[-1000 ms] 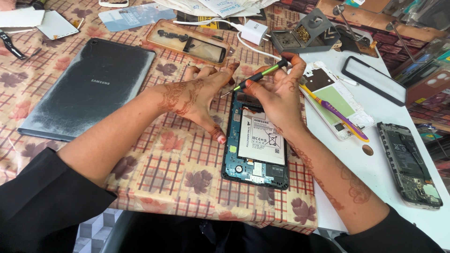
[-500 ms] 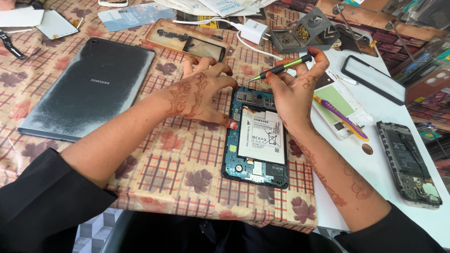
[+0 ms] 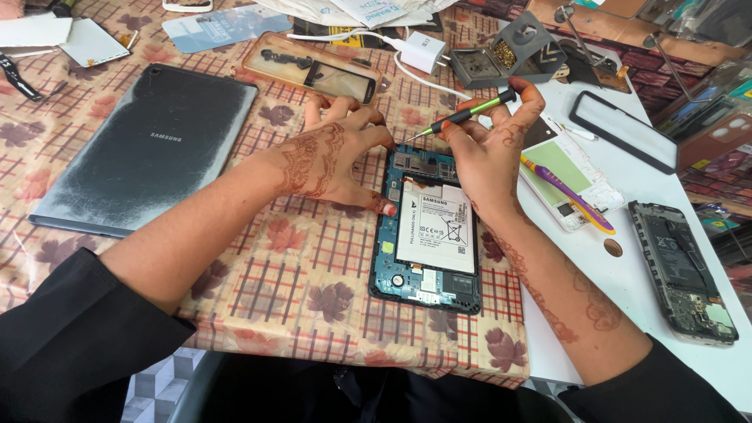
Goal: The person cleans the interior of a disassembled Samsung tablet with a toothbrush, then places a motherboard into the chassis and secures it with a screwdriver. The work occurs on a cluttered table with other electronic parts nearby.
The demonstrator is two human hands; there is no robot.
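While a grey tablet back cover (image 3: pixel 149 149) lies at far left on the patterned cloth (image 3: pixel 298 313), the left hand (image 3: pixel 333 157) rests open and flat, fingers spread, thumb touching the edge of the opened device (image 3: pixel 429 227) with its white battery exposed. Just right, the right hand (image 3: pixel 489 153) pinches a green-handled screwdriver (image 3: pixel 466 116), tip above the device's top edge. Farther right lies a stripped phone frame (image 3: pixel 683 270).
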